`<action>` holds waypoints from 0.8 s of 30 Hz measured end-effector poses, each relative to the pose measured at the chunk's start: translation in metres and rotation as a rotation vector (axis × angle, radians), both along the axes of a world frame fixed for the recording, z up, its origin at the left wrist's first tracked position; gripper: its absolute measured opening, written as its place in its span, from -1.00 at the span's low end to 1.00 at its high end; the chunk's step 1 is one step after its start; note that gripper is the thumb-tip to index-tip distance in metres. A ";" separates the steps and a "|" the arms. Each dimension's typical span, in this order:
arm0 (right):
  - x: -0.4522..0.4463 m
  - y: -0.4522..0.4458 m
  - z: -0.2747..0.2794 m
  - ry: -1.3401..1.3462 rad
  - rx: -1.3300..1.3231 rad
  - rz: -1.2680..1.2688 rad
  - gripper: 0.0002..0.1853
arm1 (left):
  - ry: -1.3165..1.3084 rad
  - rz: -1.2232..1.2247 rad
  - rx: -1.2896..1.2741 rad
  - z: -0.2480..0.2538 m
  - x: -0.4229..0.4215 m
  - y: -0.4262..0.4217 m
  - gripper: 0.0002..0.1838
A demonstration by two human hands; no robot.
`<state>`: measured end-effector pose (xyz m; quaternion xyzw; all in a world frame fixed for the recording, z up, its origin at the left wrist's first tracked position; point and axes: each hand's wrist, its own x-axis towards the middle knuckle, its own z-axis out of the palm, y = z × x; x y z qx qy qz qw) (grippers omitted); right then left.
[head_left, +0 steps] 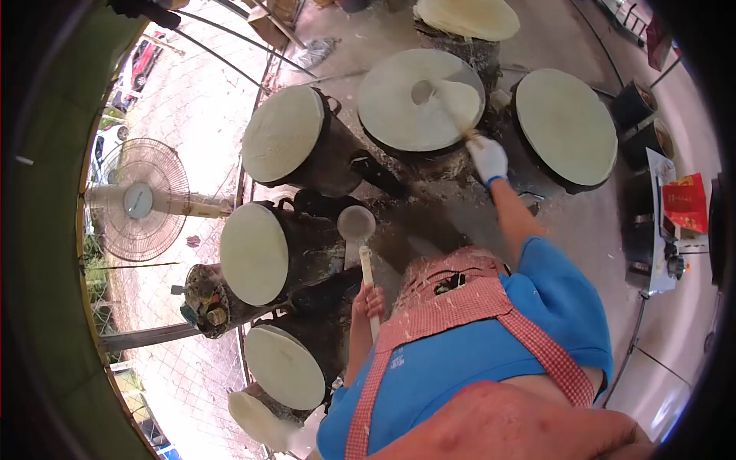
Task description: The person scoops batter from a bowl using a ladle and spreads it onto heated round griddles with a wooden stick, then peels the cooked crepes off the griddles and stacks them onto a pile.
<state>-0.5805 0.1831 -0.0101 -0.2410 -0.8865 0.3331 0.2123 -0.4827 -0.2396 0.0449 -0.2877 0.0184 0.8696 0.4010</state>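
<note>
My right hand (488, 159), in a white glove, is closed round the handle of a spreading tool (462, 126), blurred by motion, over the pale batter on a large round griddle (395, 115). Some of the griddle's surface shows a thicker, paler patch at its right side. Lower down, my bare left hand (369, 302) grips the light handle of a ladle (356, 223), whose round bowl points away from me. Left of the ladle is another round griddle (254, 254) covered in a pale sheet.
More covered griddles stand at the right (566, 128), upper left (283, 133) and lower left (285, 366). A standing fan (139, 200) is at the left. A red packet (685, 202) lies on a side table at the right. Dark buckets (634, 105) stand behind it.
</note>
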 end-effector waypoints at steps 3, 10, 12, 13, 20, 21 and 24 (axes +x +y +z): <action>0.038 -0.027 -0.006 -0.429 0.161 0.243 -0.68 | 0.087 -0.099 0.019 -0.016 -0.010 0.000 -0.59; -0.019 0.047 0.004 -0.037 -0.036 -0.084 -0.69 | -0.095 -0.165 0.090 -0.040 -0.035 0.019 -0.80; -0.008 0.032 -0.018 0.052 0.081 0.073 -0.68 | -0.289 -0.170 0.100 -0.033 -0.045 0.031 -0.61; 0.019 0.023 -0.016 -0.255 0.249 0.139 -0.69 | -0.273 -0.177 0.112 -0.043 -0.050 0.035 -0.61; -0.083 0.116 -0.013 -0.067 -0.087 0.031 -0.63 | -0.243 -0.127 0.027 -0.048 -0.032 0.044 -0.62; -0.104 0.126 -0.009 -0.112 -0.228 -0.013 -0.62 | -0.245 -0.126 0.019 -0.048 -0.027 0.043 -0.62; -0.077 0.117 0.015 0.217 -0.412 -0.031 -0.65 | -0.159 -0.167 -0.034 -0.050 -0.030 0.033 -0.62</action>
